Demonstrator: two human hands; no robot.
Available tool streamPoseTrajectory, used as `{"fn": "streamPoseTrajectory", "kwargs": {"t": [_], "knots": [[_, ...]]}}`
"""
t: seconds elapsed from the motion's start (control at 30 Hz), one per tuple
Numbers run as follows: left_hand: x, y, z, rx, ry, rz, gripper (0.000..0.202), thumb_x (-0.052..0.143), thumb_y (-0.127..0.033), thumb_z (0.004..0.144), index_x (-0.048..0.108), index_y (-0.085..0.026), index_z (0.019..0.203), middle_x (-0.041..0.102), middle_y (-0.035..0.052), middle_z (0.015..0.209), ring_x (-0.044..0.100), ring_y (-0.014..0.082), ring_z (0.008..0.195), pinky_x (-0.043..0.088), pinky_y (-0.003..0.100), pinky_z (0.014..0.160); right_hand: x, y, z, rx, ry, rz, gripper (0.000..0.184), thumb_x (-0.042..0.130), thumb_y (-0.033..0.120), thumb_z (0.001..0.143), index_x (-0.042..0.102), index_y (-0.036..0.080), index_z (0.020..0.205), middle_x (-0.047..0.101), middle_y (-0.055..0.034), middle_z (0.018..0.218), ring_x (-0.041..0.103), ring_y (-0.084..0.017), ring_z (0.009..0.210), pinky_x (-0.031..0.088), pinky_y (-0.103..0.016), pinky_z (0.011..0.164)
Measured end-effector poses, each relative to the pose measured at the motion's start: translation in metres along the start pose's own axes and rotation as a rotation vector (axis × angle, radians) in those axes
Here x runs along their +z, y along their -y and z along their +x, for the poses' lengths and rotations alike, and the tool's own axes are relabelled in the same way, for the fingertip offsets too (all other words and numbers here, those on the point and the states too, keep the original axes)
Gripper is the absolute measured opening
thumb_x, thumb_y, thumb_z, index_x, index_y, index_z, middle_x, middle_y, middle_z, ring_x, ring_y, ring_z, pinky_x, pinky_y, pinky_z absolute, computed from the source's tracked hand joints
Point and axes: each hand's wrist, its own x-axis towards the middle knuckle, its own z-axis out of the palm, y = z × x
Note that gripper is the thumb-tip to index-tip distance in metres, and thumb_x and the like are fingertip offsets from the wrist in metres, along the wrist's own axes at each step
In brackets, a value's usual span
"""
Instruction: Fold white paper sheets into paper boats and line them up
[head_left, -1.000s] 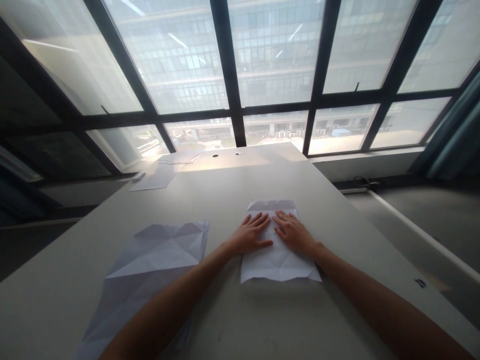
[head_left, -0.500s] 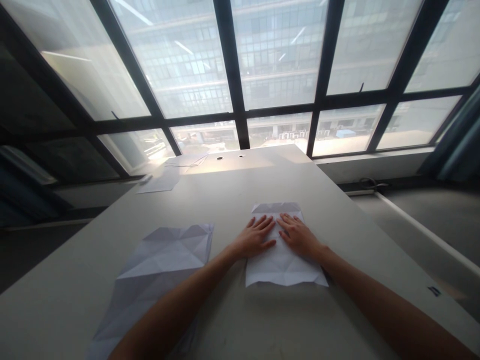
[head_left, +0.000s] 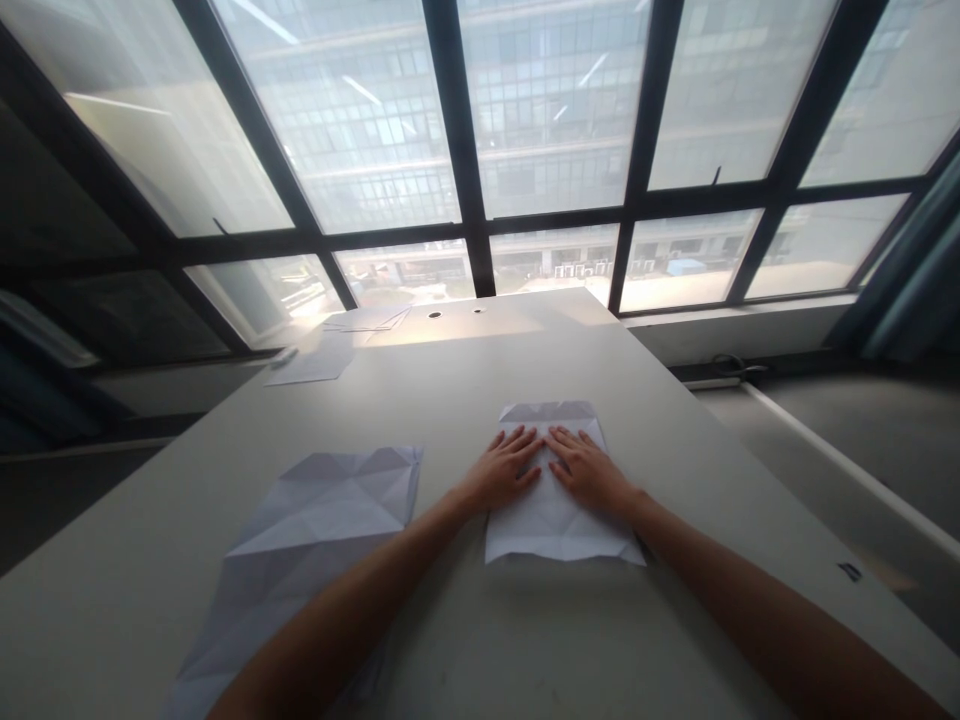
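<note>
A creased sheet of white paper (head_left: 559,530) lies on the white table (head_left: 480,370) in front of me, its far edge folded over and its near edge lifting slightly. My left hand (head_left: 504,470) rests palm down on the sheet's left part, fingers stretched out. Flat on the right part is my right hand (head_left: 589,468), fingers also extended, their tips close to those of the left hand. Further left lies a larger creased paper (head_left: 322,500), partly hidden under my left forearm.
Flat papers (head_left: 311,362) lie at the table's far left corner. A small dark mark or piece (head_left: 850,572) sits near the right edge. Two round holes (head_left: 434,315) are near the far edge. Large windows (head_left: 551,110) rise behind the table.
The view has shifted slightly. Both hands stay flat on the paper, with the fingertips of the two hands a little closer together.
</note>
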Motion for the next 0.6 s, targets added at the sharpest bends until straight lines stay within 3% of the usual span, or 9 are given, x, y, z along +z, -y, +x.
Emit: {"fn": "streamPoseTrajectory", "kwargs": {"t": [0.2, 0.4, 0.6], "knots": [[-0.005, -0.002, -0.004, 0.054, 0.028, 0.013, 0.06, 0.036, -0.054, 0.096, 0.026, -0.031, 0.151, 0.024, 0.0003, 0.157, 0.014, 0.0236, 0.146, 0.012, 0.048, 0.118, 0.002, -0.003, 0.002, 0.151, -0.073, -0.053, 0.052, 0.04, 0.033, 0.095, 0.043, 0.012, 0.142, 0.035, -0.0137, 0.152, 0.026, -0.024, 0.142, 0.015, -0.042, 0.116], [-0.001, 0.001, -0.003, 0.055, 0.041, 0.032, 0.06, 0.033, -0.055, 0.097, 0.023, -0.031, 0.151, 0.021, 0.0004, 0.158, 0.014, 0.0237, 0.146, 0.011, 0.047, 0.118, 0.004, -0.008, 0.003, 0.184, -0.103, -0.089, 0.049, 0.038, 0.03, 0.095, 0.046, 0.012, 0.14, 0.039, -0.0134, 0.15, 0.03, -0.022, 0.14, 0.017, -0.039, 0.115], [-0.001, 0.001, -0.002, 0.049, 0.047, 0.026, 0.059, 0.03, -0.055, 0.098, 0.022, -0.032, 0.151, 0.021, -0.0006, 0.158, 0.014, 0.023, 0.146, 0.01, 0.048, 0.118, 0.009, -0.012, 0.001, 0.39, -0.172, -0.201, 0.049, 0.034, 0.028, 0.095, 0.046, 0.009, 0.139, 0.04, -0.018, 0.148, 0.03, -0.026, 0.14, 0.015, -0.045, 0.114]]}}
